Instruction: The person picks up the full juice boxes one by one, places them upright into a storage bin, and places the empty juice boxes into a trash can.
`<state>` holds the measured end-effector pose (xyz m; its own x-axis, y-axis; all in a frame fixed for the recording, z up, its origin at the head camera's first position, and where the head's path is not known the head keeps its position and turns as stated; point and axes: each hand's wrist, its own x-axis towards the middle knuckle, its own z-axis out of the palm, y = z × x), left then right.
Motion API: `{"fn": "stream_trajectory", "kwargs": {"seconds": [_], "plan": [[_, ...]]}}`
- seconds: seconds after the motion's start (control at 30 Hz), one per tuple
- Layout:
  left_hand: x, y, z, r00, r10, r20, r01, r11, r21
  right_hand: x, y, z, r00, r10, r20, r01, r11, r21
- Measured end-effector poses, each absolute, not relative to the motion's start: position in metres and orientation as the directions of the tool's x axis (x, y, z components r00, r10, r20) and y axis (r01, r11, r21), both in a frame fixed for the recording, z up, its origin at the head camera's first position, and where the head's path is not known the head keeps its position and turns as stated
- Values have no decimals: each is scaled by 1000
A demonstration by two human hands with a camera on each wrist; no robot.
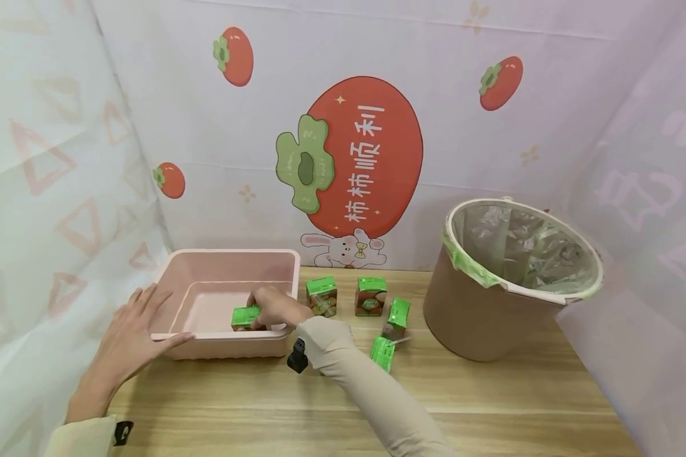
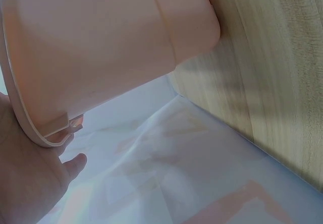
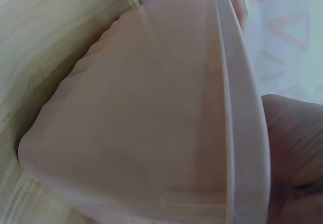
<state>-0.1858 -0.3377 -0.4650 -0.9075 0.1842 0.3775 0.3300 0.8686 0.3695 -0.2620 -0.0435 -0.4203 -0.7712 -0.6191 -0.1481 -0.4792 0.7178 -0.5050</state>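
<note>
A pink plastic bin (image 1: pixel 223 346) stands on the table at the left. My right hand (image 1: pixel 279 307) reaches over its near right corner and grips a small green-topped juice box (image 1: pixel 244 316) inside, low behind the front wall. The right wrist view shows the bin's outer wall (image 3: pixel 136 108) and part of the right hand (image 3: pixel 295 153) beyond the rim, but the juice box is hidden there. At the bin's front left corner rests my left hand (image 1: pixel 127 333), fingers spread along the left rim and thumb over the front rim. In the left wrist view, the left hand (image 2: pixel 30 168) touches the rim.
Two upright juice boxes, one (image 1: pixel 322 296) beside the bin and another (image 1: pixel 370 297), stand near the back wall. Farther right are a tilted juice box (image 1: pixel 397 317) and one (image 1: pixel 382 353) by a white straw. A brown bucket (image 1: pixel 469 317) with a clear liner stands right.
</note>
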Motion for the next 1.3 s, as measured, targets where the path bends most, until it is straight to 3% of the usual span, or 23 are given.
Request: {"fn": "stream_trajectory", "kwargs": {"seconds": [0.4, 0.83, 1.3], "plan": [[-187, -337, -464, -906, 192, 377, 335, 869, 365, -264, -15, -396, -743, -668, -30, -500, 584, -639], [-187, -336, -464, -897, 202, 394, 351, 866, 357, -272, 46, -376, -789, -612, 42, -450, 530, -719], [-186, -336, -466, -897, 205, 392, 350, 871, 345, -295, 89, -397, -854, -517, 62, -392, 560, -730]]}}
